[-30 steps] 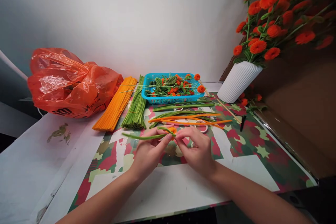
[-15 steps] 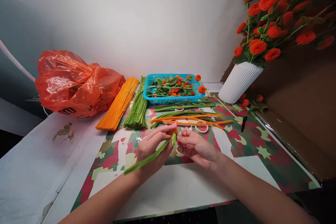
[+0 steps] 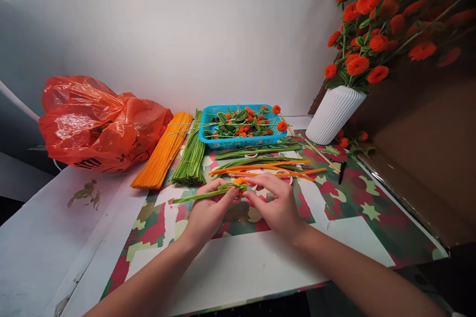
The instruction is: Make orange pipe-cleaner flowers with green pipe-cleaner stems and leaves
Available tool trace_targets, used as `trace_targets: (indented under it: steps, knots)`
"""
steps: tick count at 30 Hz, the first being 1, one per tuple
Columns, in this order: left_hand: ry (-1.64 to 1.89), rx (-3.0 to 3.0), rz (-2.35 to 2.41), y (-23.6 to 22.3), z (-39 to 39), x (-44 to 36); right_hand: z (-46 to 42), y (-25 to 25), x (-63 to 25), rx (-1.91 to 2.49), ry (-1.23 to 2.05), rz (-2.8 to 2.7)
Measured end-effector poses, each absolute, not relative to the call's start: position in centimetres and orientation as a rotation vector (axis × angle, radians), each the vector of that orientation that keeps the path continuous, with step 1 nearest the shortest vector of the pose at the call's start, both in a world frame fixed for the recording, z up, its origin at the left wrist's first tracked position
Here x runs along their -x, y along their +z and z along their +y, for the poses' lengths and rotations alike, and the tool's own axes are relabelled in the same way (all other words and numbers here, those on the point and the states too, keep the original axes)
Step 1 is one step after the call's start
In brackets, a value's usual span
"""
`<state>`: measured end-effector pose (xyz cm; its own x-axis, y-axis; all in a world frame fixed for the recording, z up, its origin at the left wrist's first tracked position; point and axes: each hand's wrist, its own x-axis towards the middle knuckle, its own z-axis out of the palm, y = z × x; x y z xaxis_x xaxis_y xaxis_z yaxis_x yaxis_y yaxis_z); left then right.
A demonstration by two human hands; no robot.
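A small orange pipe-cleaner flower point(image 3: 241, 182) is held between both hands above the near middle of the table. Its green pipe-cleaner stem point(image 3: 193, 196) points left across the fingers of my left hand point(image 3: 208, 215), whose thumb presses on the green part under the bloom. My right hand point(image 3: 278, 203) pinches the bloom's right side with thumb and forefinger. Just beyond the hands lie loose orange pipe cleaners point(image 3: 312, 172) and green pipe cleaners point(image 3: 260, 150), with a white ring point(image 3: 284, 175) partly hidden by my right hand.
Behind stands a blue basket point(image 3: 243, 143) of made flowers and leaves. Left of it lie a green bundle point(image 3: 189, 158), an orange bundle point(image 3: 161, 151) and a red plastic bag point(image 3: 100, 124). A white vase point(image 3: 332, 116) of orange flowers leans at right, by a brown cardboard panel point(image 3: 420, 158).
The flower has turned so its stem lies flatter, pointing left instead of down toward me. My right hand has rolled palm-down over the bloom. The whole view has shifted slightly.
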<state>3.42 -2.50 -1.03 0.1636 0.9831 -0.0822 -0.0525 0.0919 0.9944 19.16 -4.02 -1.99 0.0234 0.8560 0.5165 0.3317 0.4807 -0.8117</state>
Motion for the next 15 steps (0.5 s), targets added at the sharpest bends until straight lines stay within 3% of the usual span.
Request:
trace_targets:
  steps: [15]
  knots:
    - [1.201,-1.227,1.068,-0.44,-3.16,-3.67,-3.93,-2.1,-19.29,0.873,-0.054,-1.882]
